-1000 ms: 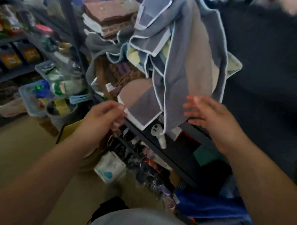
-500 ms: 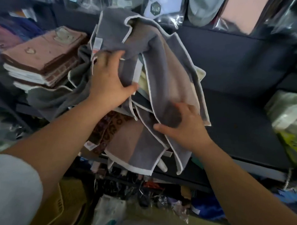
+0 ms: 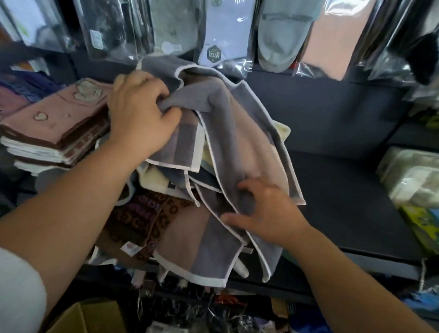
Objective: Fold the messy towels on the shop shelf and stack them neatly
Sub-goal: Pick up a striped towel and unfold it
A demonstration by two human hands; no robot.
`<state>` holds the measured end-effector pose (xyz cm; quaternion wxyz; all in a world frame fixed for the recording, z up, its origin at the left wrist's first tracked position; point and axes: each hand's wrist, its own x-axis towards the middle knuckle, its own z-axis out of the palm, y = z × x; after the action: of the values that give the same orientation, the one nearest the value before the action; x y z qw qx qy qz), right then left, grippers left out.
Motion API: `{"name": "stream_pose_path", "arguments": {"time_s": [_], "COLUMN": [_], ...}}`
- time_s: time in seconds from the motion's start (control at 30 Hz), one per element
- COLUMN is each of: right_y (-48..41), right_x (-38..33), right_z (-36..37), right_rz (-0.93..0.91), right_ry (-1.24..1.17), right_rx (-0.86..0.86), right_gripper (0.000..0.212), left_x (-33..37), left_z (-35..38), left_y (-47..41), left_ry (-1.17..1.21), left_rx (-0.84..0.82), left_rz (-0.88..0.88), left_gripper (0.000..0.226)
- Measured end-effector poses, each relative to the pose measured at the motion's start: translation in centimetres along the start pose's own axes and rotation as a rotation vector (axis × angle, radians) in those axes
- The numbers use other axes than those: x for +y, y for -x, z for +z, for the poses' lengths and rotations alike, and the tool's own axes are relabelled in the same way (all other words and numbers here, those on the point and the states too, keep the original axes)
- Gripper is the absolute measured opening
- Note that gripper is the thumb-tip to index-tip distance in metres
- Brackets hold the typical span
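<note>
Bunching under the left hand's [image 3: 140, 117] fingers, the grey towel [image 3: 228, 121] is showing soft, matt cloth with smooth white binding. Left of the right hand's [image 3: 266, 213] fingers, the brown lettered towel [image 3: 146, 213] is looking plush and matt. Right of those fingers the shelf [image 3: 350, 197] is showing a dark, smooth, matt face; above the left fingers, clear plastic packets [image 3: 219, 28] are glinting glossily.
</note>
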<state>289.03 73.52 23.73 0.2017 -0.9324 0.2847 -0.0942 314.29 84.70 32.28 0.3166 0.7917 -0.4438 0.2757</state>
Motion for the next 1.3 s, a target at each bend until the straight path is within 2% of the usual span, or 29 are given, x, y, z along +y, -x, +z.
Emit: {"name": "stream_pose_path", "arguments": {"time_s": [0.03,0.1,0.17,0.23,0.3,0.4,0.47,0.53,0.6,0.63,0.7,0.73,0.8,0.83,0.87,0.9,0.97,1.0,1.03,1.13,1.17,1.2,1.23,1.3], "right_y": [-0.1,-0.2,-0.1,0.2,0.5,1.5,2.2,3.4,5.1,6.3,8.3,9.1,9.6,9.7,9.8,9.7,9.6,9.6,9.4,7.9,7.2,6.6,5.9,4.6], "right_x": [-0.6,-0.8,0.2,1.8,3.4,5.7,7.8,9.2,9.8,9.4,9.5,10.0,11.3,11.7,12.1,12.3,11.8,12.4,13.1,14.4,14.9,15.5,16.4,18.1], "right_z": [0.9,2.0,1.7,0.7,-1.7,-7.1,-10.5,-12.6,-14.2,-15.2,-16.0,-16.1,-14.8,-13.9,-13.1,-12.4,-11.1,-10.3,-9.8,-9.6,-10.0,-10.5,-11.0,-11.2], "right_rz": [0.012,0.002,-0.056,-0.068,-0.009,0.036,0.123,0.186,0.169,0.151,0.080,0.046,0.051,-0.001,-0.070,-0.116,-0.032,0.018,0.043,0.127,0.161,0.219,0.315,0.444], "right_ry": [0.138,0.340,0.337,0.260,0.134,-0.034,-0.061,-0.026,-0.020,-0.075,-0.238,-0.223,0.049,0.163,0.182,0.148,0.075,0.041,0.019,0.024,0.062,0.111,0.175,0.319], "right_rx": [-0.062,-0.006,0.143,0.210,0.296,0.622,0.794,0.897,1.016,1.035,0.967,0.933,0.893,0.802,0.583,0.291,-0.272,-0.394,-0.352,0.208,0.333,0.380,0.334,0.047], "right_gripper": [0.081,0.060,0.030,0.014,0.014,0.019,0.023,0.020,0.019,0.020,0.014,0.014,0.018,0.019,0.018,0.019,0.027,0.031,0.030,0.009,0.006,0.008,0.016,0.032], "left_x": [0.3,0.6,0.8,0.6,0.1,-0.7,-0.4,0.1,0.9,1.2,2.3,2.8,3.8,4.2,4.6,5.1,6.2,6.8,7.3,8.5,8.8,9.0,9.1,9.0], "left_z": [-0.6,-1.8,-3.2,-4.3,-5.0,-5.2,-4.6,-3.6,-2.6,-2.0,-1.2,-0.9,-0.1,0.4,0.9,1.4,2.4,2.9,3.4,4.7,5.1,5.4,5.8,6.4], "left_y": [-0.1,0.2,0.6,1.1,1.6,2.7,3.8,4.9,5.9,6.3,6.8,6.8,6.6,6.5,6.5,6.6,6.9,7.1,7.4,7.8,7.8,7.7,7.5,7.1], "left_ry": [0.081,0.243,0.318,0.373,0.377,0.299,0.255,0.224,0.228,0.217,0.167,0.143,0.035,-0.041,-0.112,-0.168,-0.249,-0.272,-0.283,-0.293,-0.301,-0.309,-0.311,-0.304], "left_rx": [-0.010,-0.042,-0.054,-0.085,-0.118,-0.208,-0.324,-0.449,-0.519,-0.502,-0.396,-0.350,-0.362,-0.414,-0.472,-0.516,-0.539,-0.518,-0.487,-0.460,-0.465,-0.464,-0.458,-0.436], "left_rz": [-0.007,-0.048,-0.056,-0.026,0.030,0.069,0.149,0.264,0.298,0.278,0.178,0.120,0.035,0.014,0.003,-0.006,-0.014,0.003,0.041,0.173,0.201,0.217,0.225,0.226], "left_gripper": [0.015,0.011,0.016,0.026,0.029,0.025,0.024,0.024,0.036,0.049,0.077,0.084,0.093,0.098,0.104,0.109,0.116,0.118,0.118,0.114,0.112,0.109,0.106,0.096]}}
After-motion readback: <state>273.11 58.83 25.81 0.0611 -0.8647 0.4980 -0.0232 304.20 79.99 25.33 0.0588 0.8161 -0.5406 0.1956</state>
